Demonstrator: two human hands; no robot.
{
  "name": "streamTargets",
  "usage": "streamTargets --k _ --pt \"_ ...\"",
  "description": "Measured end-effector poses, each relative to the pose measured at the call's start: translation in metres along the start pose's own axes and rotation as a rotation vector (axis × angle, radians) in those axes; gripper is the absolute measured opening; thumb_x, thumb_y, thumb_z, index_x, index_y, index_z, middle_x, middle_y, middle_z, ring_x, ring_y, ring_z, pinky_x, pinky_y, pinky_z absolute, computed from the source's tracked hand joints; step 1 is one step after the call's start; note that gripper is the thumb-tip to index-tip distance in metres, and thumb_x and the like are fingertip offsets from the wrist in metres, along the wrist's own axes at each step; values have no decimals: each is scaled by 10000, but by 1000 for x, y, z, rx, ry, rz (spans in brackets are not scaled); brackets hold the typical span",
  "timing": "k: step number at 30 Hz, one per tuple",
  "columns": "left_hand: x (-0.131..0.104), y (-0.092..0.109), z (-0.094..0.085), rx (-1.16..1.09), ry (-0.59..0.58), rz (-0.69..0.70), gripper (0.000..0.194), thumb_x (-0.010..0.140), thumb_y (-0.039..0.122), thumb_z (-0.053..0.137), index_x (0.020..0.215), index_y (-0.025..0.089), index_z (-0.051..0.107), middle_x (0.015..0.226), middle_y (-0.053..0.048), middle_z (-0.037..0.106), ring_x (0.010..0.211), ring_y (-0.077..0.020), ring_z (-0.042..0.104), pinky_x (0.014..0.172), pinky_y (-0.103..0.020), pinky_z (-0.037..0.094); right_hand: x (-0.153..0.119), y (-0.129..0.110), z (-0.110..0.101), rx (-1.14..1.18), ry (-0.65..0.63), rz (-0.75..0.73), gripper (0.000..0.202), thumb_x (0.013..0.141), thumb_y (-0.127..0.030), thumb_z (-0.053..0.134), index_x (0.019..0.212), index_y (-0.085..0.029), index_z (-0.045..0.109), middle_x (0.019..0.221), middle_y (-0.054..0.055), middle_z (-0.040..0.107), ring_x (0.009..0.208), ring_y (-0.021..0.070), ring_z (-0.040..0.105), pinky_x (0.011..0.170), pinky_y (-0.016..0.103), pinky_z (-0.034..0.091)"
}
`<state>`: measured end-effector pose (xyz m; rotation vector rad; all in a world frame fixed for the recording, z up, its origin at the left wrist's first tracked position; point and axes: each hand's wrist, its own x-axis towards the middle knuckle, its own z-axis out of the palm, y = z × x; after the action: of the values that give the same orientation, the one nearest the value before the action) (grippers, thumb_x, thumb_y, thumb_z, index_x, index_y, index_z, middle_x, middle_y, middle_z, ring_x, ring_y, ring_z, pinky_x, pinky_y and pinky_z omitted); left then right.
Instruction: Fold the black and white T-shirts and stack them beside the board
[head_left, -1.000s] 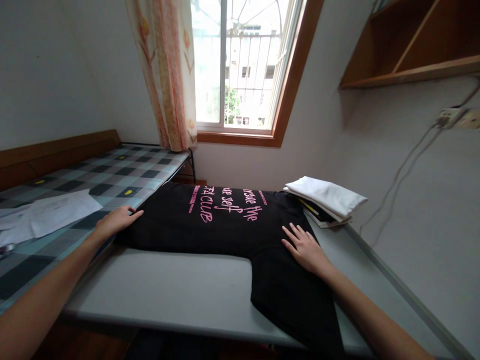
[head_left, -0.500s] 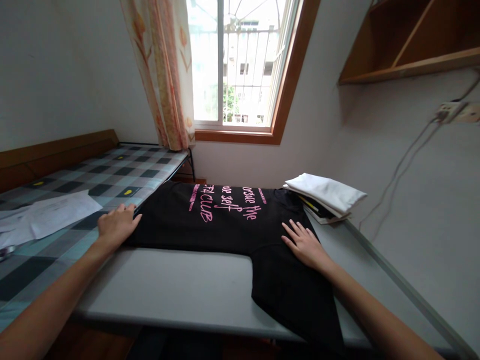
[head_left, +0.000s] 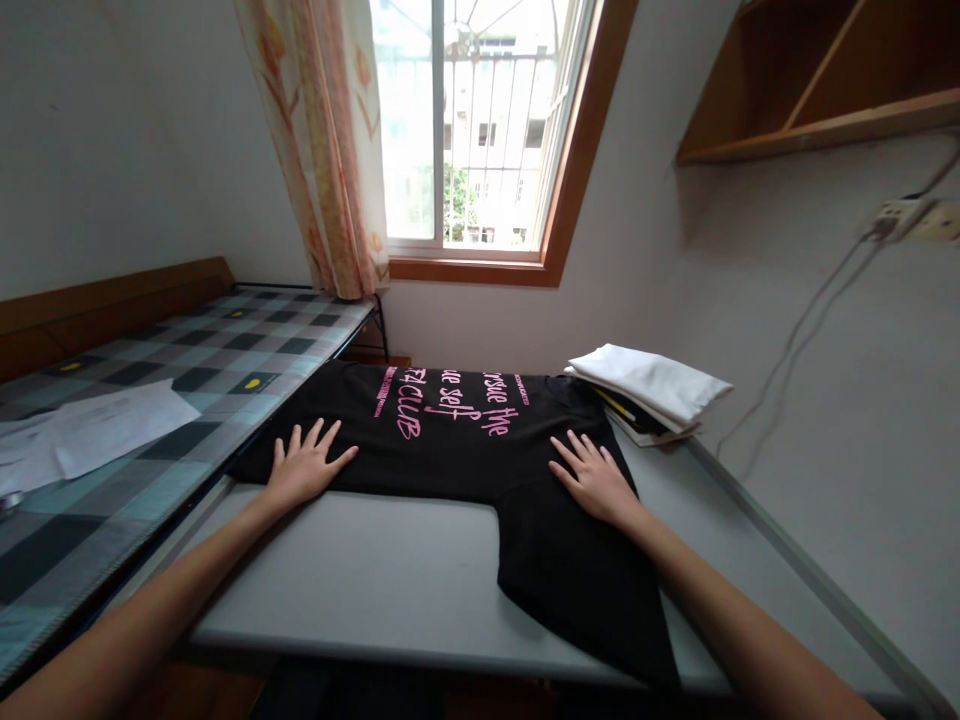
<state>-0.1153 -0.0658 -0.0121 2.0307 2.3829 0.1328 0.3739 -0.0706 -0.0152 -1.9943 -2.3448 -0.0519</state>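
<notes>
A black T-shirt (head_left: 442, 465) with pink lettering lies spread sideways on the white table (head_left: 360, 580). Its hem is at the left, and one sleeve reaches toward me and over the table's front edge. My left hand (head_left: 304, 468) rests on the lower part of the shirt near its hem, fingers spread and palm down. Near the shoulder and sleeve, my right hand (head_left: 596, 482) lies flat on the cloth with its fingers apart. Neither hand grips anything. The far side of the shirt drops out of sight at the table's back.
Folded white cloth (head_left: 649, 383) tops a stack at the table's back right, close to the collar. On the left stands a bed (head_left: 292, 350) with a checked cover, papers (head_left: 112, 430) lying on it. A cable (head_left: 795, 340) hangs down the right wall.
My left hand has moved right from the hem's edge onto the shirt, and its fingers have spread. My right hand has shifted slightly left and stays flat on the cloth.
</notes>
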Motion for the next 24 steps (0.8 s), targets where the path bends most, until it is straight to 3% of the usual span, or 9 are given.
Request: streamTargets --k 7,12,18,24 --pt "55 5 -4 -32 -12 7 819 862 742 253 1527 264 263 1600 -92 200 1440 -440 133 1113 -642 132 58 -11 -6 25 -54 50 642 961 -597 229 1513 -280 315 1592 89 230 1457 297 193 1154 497 190" --pt "82 20 -4 -69 6 28 821 875 716 267 1535 229 239 1597 -109 199 1444 -424 138 1119 -641 132 90 -1 -9 55 -67 98 624 967 -578 241 1512 -283 314 1596 85 220 1457 282 195 1154 488 185" --pt "84 24 -2 -42 0 23 780 881 702 271 1531 270 243 1602 -69 188 1443 -447 95 1100 -689 108 92 8 -3 17 -41 117 605 972 -565 241 1511 -300 312 1593 69 236 1454 260 212 1157 452 190" --pt "64 18 -3 -4 -6 -10 736 892 687 282 1521 306 258 1603 -37 188 1438 -451 117 1099 -684 127 74 6 1 -6 -48 121 628 963 -587 241 1522 -303 281 1599 63 215 1459 263 195 1164 441 177"
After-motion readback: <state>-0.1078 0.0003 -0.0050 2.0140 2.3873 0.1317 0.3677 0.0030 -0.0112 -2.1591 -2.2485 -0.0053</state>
